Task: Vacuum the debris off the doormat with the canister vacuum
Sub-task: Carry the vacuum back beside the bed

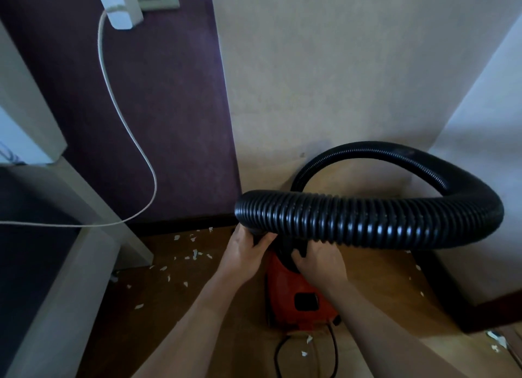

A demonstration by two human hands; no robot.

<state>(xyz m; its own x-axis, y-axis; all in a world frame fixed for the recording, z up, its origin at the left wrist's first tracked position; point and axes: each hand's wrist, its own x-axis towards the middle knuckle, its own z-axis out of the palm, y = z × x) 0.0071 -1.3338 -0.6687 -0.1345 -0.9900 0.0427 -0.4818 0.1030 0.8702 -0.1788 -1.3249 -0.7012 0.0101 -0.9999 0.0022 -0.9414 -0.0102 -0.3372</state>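
A red canister vacuum [293,301] stands on the brown doormat [214,327] below me. Its thick black ribbed hose [367,219] loops up from behind the canister and arcs across in front of the wall. My left hand [245,253] grips the hose's black end piece at the left. My right hand [319,262] holds the same black fitting just above the canister's front. Several white paper scraps [195,255] lie scattered on the mat, mostly to the left. A black power cord [278,355] trails from the canister's rear.
A white cable [135,143] hangs from a charger [118,13] plugged in on the purple wall. A white shelf unit [70,236] stands close on the left. A beige wall lies ahead, a white door [485,151] to the right, with a dark skirting [457,301].
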